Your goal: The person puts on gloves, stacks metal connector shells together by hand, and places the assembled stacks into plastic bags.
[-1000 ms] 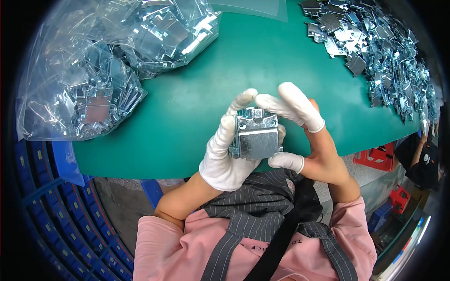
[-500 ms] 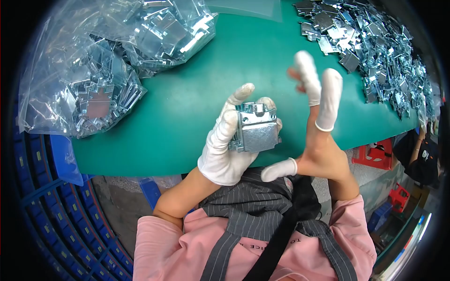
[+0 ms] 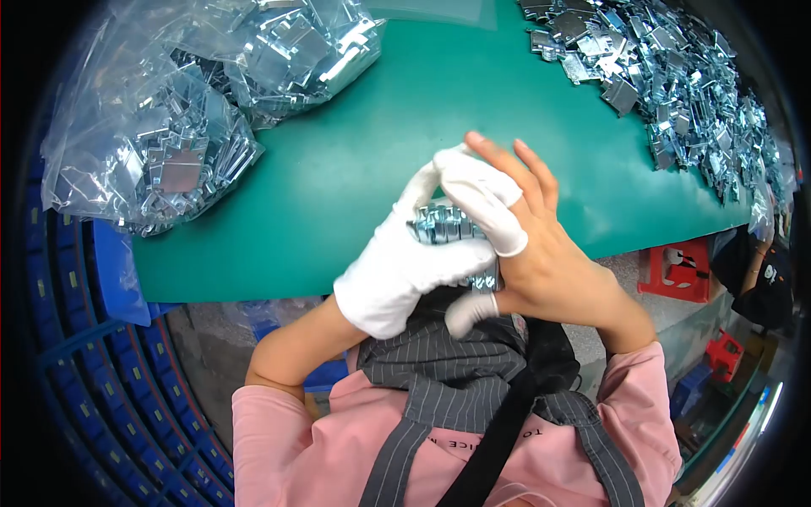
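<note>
A stack of shiny stamped metal plates [image 3: 444, 225] is held edge-up between my two hands, close to my apron above the table's near edge. My left hand [image 3: 390, 275], in a white glove, is closed around the stack with its thumb across the front. My right hand [image 3: 545, 253], wearing white covers on the thumb and two fingers, closes over the stack from the right. Its two bare fingers stretch upward. The fingers hide much of the plates.
Clear plastic bags [image 3: 182, 127] full of similar metal plates lie at the left of the green table [image 3: 338, 177]. A big loose pile of plates [image 3: 676, 93] covers the far right. Blue bins [image 3: 101, 397] stand lower left; a red stool [image 3: 678, 270] is at right.
My right hand has come in from the right and closed onto the stack. My left hand has turned the plates, so their edges now show instead of a flat face.
</note>
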### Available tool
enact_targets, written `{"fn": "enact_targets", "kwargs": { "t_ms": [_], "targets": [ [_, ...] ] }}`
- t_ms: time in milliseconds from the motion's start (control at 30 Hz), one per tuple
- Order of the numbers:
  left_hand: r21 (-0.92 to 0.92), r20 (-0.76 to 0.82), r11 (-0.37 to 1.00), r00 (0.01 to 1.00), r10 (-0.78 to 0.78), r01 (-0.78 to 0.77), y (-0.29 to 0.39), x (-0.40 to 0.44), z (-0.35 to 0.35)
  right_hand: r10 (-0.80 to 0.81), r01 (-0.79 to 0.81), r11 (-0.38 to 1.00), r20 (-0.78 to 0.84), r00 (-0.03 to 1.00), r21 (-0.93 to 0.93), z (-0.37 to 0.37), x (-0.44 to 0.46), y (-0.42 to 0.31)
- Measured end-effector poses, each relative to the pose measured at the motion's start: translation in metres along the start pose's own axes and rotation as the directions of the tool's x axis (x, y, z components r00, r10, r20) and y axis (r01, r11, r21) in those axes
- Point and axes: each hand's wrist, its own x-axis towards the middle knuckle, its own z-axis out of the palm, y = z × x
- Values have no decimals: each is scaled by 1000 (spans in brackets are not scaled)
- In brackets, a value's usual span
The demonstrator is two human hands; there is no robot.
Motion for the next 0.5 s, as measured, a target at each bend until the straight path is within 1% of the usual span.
{"fn": "enact_targets", "kwargs": {
  "t_ms": [33,67,100,133,167,200,233,267,333,367,400,433,500],
  "targets": [
    [66,-3,996,998,61,-61,1,-5,4,27,-24,995,-25,999,98,-4,-2,0],
    [129,-1,984,992,123,-121,1,-9,7,86,-71,968,-54,995,241,-5,-3,1],
    [246,74,914,946,315,-324,-6,-8,6,145,-103,918,-84,986,382,-6,-4,1],
    [289,69,819,865,498,-495,-10,-9,9,237,-141,819,-103,966,556,-2,-4,3],
    [459,203,675,808,553,-577,-6,-7,6,328,-162,685,-103,939,711,2,-4,6],
    [591,343,488,748,568,-642,2,-5,-2,357,-179,453,7,934,873,0,-5,6],
    [676,482,270,688,542,-686,10,-2,-10,381,-198,185,116,917,963,-2,-7,5],
    [705,612,34,631,476,-709,14,0,-14,349,-284,-95,299,888,954,-5,-7,4],
    [667,662,-31,573,483,-744,11,3,-14,198,-415,-186,448,872,890,-8,-7,3],
    [693,661,-33,618,425,-720,14,1,-11,228,-394,139,358,905,908,-4,-8,1],
    [719,656,-36,661,365,-694,23,-2,-2,226,-341,448,264,938,826,0,-8,-2],
    [743,647,-41,701,301,-668,28,-4,3,265,-321,516,208,941,794,2,-8,-5],
    [730,583,44,654,482,-682,15,-6,-8,277,-184,559,27,961,809,5,-8,-7]
  ]
}}
